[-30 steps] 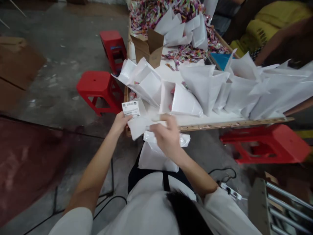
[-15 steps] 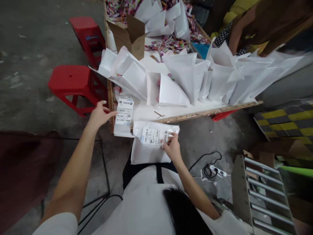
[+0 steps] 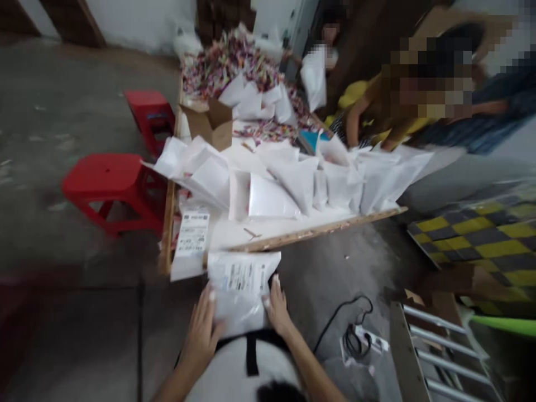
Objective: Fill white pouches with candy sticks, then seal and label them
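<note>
A white mailer bag with a printed shipping label point(image 3: 240, 287) lies on my lap below the table's edge. My left hand point(image 3: 202, 329) rests flat on its left side with the fingers stretched out. My right hand point(image 3: 276, 308) presses on the bag's right edge, fingers apart. A strip of shipping labels point(image 3: 190, 237) hangs over the near left corner of the wooden-edged table point(image 3: 318, 230). The picture is blurred by motion.
Many filled white bags point(image 3: 293, 178) stand on the table, with an open cardboard box point(image 3: 211, 124) and a heap of colourful candy point(image 3: 226, 64) behind. Red stools point(image 3: 111, 190) stand at the left. Other people work at the far right. A power strip point(image 3: 364, 338) and metal rack point(image 3: 444, 357) lie at the right.
My left hand left the label strip and came down onto the bag on my lap. The right hand shifted along the bag's right edge. The view lifted and pulled back.
</note>
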### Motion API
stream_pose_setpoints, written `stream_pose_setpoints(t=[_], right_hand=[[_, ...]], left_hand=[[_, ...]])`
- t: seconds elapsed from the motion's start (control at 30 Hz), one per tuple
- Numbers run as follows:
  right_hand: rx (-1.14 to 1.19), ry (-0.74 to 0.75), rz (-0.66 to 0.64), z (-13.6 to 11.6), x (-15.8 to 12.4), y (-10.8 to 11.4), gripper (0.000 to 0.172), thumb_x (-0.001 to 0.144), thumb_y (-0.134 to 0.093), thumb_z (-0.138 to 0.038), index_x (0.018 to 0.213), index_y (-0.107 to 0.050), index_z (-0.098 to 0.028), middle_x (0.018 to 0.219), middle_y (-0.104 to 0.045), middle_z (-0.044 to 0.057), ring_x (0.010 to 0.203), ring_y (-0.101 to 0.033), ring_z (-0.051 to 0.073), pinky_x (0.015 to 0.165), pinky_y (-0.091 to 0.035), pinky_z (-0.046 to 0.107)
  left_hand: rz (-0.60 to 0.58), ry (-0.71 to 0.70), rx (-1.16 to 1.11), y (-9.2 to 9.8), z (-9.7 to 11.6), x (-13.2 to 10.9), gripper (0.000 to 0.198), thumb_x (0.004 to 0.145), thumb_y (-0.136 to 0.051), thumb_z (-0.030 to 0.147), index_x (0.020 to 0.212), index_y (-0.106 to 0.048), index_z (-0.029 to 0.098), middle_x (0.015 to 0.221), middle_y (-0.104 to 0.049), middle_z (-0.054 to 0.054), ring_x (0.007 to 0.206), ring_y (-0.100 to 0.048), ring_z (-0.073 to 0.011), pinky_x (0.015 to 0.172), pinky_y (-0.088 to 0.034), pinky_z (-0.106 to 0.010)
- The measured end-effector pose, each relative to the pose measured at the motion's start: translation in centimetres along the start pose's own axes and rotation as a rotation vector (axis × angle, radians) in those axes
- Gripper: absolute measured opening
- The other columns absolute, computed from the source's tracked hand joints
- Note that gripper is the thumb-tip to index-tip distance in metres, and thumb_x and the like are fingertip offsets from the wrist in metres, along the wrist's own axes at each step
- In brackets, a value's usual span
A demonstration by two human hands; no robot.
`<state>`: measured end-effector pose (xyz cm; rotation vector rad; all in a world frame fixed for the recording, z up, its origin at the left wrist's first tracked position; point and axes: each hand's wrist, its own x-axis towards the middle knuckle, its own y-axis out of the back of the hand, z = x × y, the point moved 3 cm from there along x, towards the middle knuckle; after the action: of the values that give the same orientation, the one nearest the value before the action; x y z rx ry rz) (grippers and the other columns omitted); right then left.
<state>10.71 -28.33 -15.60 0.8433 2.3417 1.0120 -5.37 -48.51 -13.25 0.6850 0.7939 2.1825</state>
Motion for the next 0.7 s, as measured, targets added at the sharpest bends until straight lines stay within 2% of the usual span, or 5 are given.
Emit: stream_pose_setpoints(t=[0.07,0.17,0.37,0.5,0.7], right_hand=[[0.187,-0.060,0.028,1.6,1.4,-0.7,0.076,0.092,-0.045,-0.054,0.164,-0.027,-0.035,0.157,-0.051,0.014,0.150,-0.042,0.041,0.116,-0.040,0.069],[0.525,-0.054,0.046,-0.2,3.7,0.3,0.065,0.087,-0.052,-0.062,0.148,-0.052,-0.042,0.138,-0.069,0.006,0.136,-0.059,0.039,0.112,-0.047,0.063],[0.943,0.111,-0.029,-6.8,1.2,9.1,0.055,0.079,-0.074,-0.065,0.116,-0.076,-0.025,0.116,-0.077,0.011,0.110,-0.071,0.035,0.101,-0.056,0.051],[1.075,0.138,0.091,-3.8,3.7,13.7,0.059,0.073,-0.083,-0.060,0.122,-0.073,-0.028,0.119,-0.076,0.010,0.102,-0.074,0.029,0.088,-0.062,0.040],[0.813,0.148,0.018,-2.4,5.7,13.3,0.052,0.071,-0.085,-0.057,0.109,-0.075,-0.023,0.098,-0.078,0.009,0.081,-0.074,0.024,0.072,-0.062,0.032]], left_hand=[[0.116,0.179,-0.112,-1.6,-3.4,-1.5,0.088,0.087,-0.061,0.047,0.166,-0.024,0.035,0.161,-0.049,-0.013,0.147,-0.046,-0.0389,0.113,-0.051,-0.059],[0.052,0.540,-0.340,-3.1,-5.7,-0.8,0.064,0.077,-0.063,0.060,0.134,-0.069,0.033,0.120,-0.078,-0.014,0.121,-0.068,-0.0469,0.097,-0.059,-0.064],[-0.178,0.658,-0.966,4.9,4.2,2.0,0.048,0.050,-0.092,0.043,0.091,-0.084,0.020,0.099,-0.083,-0.009,0.099,-0.076,-0.0406,0.094,-0.060,-0.051],[0.171,0.720,-1.173,9.8,9.5,4.8,0.049,0.040,-0.095,0.036,0.079,-0.081,0.011,0.081,-0.080,-0.012,0.071,-0.074,-0.0306,0.071,-0.059,-0.039],[1.102,0.681,-0.917,23.4,6.1,3.5,0.051,0.049,-0.087,0.029,0.096,-0.075,0.013,0.089,-0.079,-0.006,0.085,-0.074,-0.0272,0.083,-0.061,-0.039]])
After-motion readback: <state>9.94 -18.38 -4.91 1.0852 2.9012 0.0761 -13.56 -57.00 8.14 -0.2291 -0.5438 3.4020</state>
